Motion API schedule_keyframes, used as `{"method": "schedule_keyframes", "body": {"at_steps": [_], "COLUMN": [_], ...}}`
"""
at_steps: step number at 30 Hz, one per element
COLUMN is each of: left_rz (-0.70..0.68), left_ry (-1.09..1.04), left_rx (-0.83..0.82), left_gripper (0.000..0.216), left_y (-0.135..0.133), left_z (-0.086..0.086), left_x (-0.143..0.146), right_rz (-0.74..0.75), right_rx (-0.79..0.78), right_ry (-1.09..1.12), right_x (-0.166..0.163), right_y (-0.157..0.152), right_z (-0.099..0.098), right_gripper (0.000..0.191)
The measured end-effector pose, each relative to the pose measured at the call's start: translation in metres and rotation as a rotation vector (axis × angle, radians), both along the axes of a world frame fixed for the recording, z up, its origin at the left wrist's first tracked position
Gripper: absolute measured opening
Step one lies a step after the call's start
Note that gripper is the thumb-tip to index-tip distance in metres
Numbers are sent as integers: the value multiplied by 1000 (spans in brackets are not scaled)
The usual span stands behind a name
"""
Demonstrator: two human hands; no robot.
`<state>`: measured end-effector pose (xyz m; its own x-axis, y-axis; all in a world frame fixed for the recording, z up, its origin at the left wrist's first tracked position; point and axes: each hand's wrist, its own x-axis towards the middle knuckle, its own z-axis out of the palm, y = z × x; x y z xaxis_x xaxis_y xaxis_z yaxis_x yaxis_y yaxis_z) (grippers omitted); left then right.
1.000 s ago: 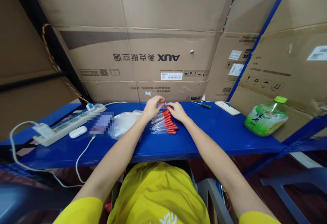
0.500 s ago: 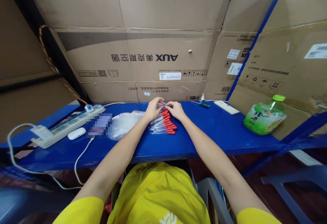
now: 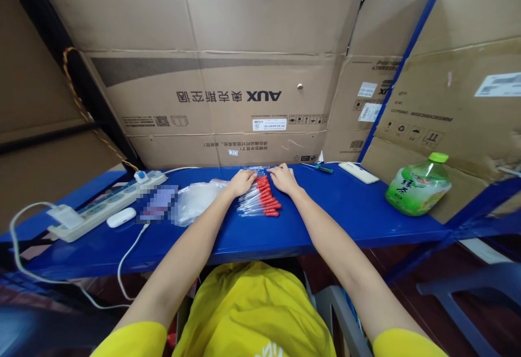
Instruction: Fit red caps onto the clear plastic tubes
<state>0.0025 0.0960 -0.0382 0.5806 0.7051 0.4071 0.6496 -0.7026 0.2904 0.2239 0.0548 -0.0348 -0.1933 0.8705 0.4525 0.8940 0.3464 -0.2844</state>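
Observation:
A row of thin clear droppers (image 3: 251, 204) with red bulbs (image 3: 266, 197) lies on the blue tabletop, the bulbs pointing right. My left hand (image 3: 243, 182) rests at the far left end of the row, its fingers curled down against the clear tubes; what they hold is hidden. On the other side, my right hand (image 3: 284, 178) is spread low over the table, fingertips beside the farthest red bulbs. Between and just beyond my hands lie more small clear pieces (image 3: 257, 170), too small to make out. Clear plastic bags (image 3: 197, 201) are left of the droppers.
Left stand a power strip (image 3: 122, 199), a white case (image 3: 121, 217) and a blurred-out phone (image 3: 158, 203) with a cable. At right are a screwdriver (image 3: 323, 169), a white flat device (image 3: 358, 172) and a green tea bottle (image 3: 419, 186). Cardboard (image 3: 236, 75) walls the back.
My hands were together over a small clear piece at the far end of the row. Now they have moved apart and lower, and clear pieces show between them.

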Motion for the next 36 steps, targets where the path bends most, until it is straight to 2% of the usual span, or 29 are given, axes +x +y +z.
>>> {"method": "schedule_keyframes", "body": {"at_steps": [5,10,14,18,22,24,26,29,31,33,36], "left_rz": [-43,-49,34,74,4,-16,28,78,92,111,148], "left_ry": [-19,-26,-81,-156,-153,-82,-59,-106,-131,-128,-95], "left_rx": [-13,-39,0,96,236,237,201,185,175,154,118], "left_gripper": [45,46,42,37,37,31,28,29,29,29,29], "left_y": [0,-1,-5,-16,-34,-42,-49,-53,-53,-53,-52], "left_z": [0,1,2,13,30,37,40,40,39,37,34], "left_x": [-1,0,-2,-5,0,6,12,14,13,11,10], "right_rz": [33,8,-14,-30,96,195,253,248,170,129,162], "right_rx": [32,26,43,123,220,238,253,247,230,151,-7], "right_ry": [-128,-163,-107,30,55,32,34,74,130,138,85], "right_x": [-8,-12,-10,-1,-3,-8,-12,-5,8,24,43], "right_y": [2,2,2,-4,-18,-25,-29,-26,-20,-13,-5], "right_z": [0,1,3,16,35,43,47,45,38,30,17], "right_gripper": [26,17,13,15,19,20,23,24,28,30,26]}}
